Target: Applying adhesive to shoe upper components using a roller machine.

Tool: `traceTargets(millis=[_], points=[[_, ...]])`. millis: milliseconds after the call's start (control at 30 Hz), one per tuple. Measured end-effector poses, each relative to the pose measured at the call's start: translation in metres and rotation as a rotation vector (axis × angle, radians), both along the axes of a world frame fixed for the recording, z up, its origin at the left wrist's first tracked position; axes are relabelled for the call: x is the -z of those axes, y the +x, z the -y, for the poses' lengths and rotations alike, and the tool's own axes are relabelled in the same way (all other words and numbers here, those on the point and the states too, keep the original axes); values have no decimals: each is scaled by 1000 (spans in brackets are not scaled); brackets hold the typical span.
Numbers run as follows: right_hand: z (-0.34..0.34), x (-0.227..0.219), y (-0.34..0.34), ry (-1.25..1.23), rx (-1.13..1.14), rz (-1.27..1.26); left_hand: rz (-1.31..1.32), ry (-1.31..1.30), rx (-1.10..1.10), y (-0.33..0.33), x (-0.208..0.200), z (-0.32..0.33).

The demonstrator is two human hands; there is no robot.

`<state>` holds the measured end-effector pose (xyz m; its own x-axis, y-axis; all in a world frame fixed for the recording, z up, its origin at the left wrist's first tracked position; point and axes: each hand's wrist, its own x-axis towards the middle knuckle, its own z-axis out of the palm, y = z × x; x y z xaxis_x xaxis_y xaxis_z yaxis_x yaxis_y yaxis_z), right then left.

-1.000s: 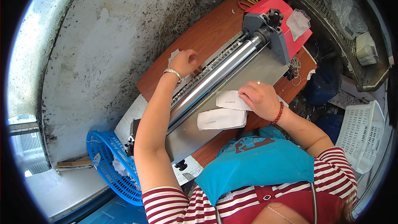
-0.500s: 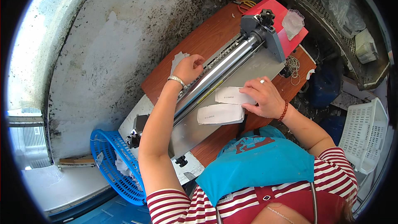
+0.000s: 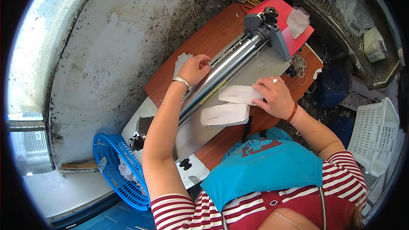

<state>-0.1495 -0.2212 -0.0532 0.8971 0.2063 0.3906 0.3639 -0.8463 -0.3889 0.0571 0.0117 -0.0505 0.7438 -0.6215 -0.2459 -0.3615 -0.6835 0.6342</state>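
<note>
A long metal roller machine (image 3: pixel 232 66) runs diagonally across the wooden table. On its near side my right hand (image 3: pixel 276 98) pinches the right end of a thin white cut piece (image 3: pixel 238 95), thumb below and fingers above. That piece partly overlaps a small stack of like-shaped white pieces (image 3: pixel 224 115) lying on the metal plate (image 3: pixel 191 134). My left hand (image 3: pixel 196 70) is beyond the roller, close to its far edge, with fingers curled; whatever they hold, if anything, is hidden. Beside it lie several loose white pieces (image 3: pixel 182 62).
A blue basket (image 3: pixel 121 172) with white scraps stands at the left. The machine's red housing (image 3: pixel 294 27) carries a clear plastic cup. A coil of string (image 3: pixel 299 66) sits at the table's right edge, and a white crate (image 3: pixel 375 136) stands farther right. A stained wall (image 3: pixel 123 55) rises behind.
My right hand has slid slightly toward the outer end of the white piece. My left hand stays beside the roller. The whole view has shifted a little.
</note>
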Motion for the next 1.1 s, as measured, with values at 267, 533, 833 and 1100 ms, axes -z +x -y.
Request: traceTargets(millis=[267, 533, 833, 1100], points=[[-3, 15, 3, -12, 52, 56, -11, -10, -9, -1, 0, 4], [-10, 16, 7, 2, 143, 30, -24, -42, -20, -1, 2, 5], [-10, 9, 15, 95, 121, 83, -61, -85, -45, 0, 8, 8], [13, 10, 36, 506, 223, -384, -242, -87, -68, 6, 20, 20]])
